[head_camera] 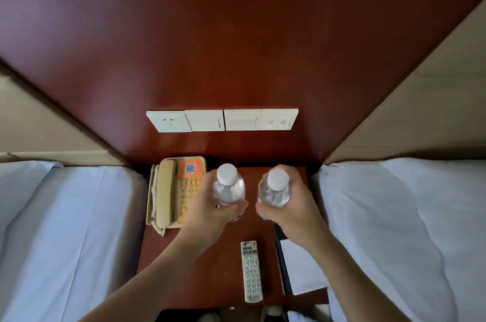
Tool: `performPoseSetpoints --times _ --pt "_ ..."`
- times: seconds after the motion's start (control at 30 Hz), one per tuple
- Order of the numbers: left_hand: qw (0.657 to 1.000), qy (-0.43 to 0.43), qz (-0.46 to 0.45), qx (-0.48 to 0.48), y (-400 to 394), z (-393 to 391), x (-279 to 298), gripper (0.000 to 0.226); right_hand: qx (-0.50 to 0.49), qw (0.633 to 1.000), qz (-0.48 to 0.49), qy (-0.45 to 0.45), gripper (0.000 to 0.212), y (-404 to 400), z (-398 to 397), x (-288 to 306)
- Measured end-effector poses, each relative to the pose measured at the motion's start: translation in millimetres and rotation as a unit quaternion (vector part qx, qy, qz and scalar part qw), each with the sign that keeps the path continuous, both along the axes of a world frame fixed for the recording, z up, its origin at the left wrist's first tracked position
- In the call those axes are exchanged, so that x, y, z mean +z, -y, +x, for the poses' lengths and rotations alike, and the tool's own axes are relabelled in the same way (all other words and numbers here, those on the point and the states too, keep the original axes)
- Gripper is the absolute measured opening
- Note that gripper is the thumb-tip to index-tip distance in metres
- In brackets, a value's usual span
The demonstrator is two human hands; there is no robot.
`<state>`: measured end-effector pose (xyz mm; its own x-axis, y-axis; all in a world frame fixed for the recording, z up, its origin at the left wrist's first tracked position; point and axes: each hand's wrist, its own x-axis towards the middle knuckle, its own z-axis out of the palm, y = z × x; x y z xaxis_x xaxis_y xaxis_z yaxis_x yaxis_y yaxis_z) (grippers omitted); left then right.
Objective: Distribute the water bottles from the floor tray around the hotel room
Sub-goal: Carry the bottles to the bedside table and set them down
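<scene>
I hold two clear water bottles with white caps upright over the dark wooden nightstand between two beds. My left hand grips the left bottle round its body. My right hand grips the right bottle the same way. The bottles stand side by side, a small gap apart, near the back of the nightstand. Their lower halves are hidden by my fingers, so I cannot tell whether they touch the surface. The floor tray is out of view.
A beige and orange telephone lies at the nightstand's left. A white remote control lies near the front, a white notepad at the right edge. White beds flank both sides. Wall switches sit on the wooden panel behind.
</scene>
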<state>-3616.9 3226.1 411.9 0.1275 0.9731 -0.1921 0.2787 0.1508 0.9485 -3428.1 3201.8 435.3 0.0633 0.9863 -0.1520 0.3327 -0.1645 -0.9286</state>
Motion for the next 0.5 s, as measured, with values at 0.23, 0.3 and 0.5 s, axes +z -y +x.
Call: performPoseSetpoints --times 0.23,0.3,0.5 --pt "0.999 -0.036 -0.016 0.027 -36.0 14.6 -139.8 0.060 0.025 0.999 0.022 0.041 0.060 -36.3 12.5 -129.1" --pt "0.999 -0.038 -0.017 0.030 -41.7 15.1 -164.5 0.060 0.007 0.999 0.023 0.048 0.062 -37.9 15.5 -157.9" --pt "0.999 -0.046 -0.002 -0.016 -50.9 15.6 -200.3 0.065 -0.003 0.999 0.023 0.041 0.062 -38.6 17.0 -210.7"
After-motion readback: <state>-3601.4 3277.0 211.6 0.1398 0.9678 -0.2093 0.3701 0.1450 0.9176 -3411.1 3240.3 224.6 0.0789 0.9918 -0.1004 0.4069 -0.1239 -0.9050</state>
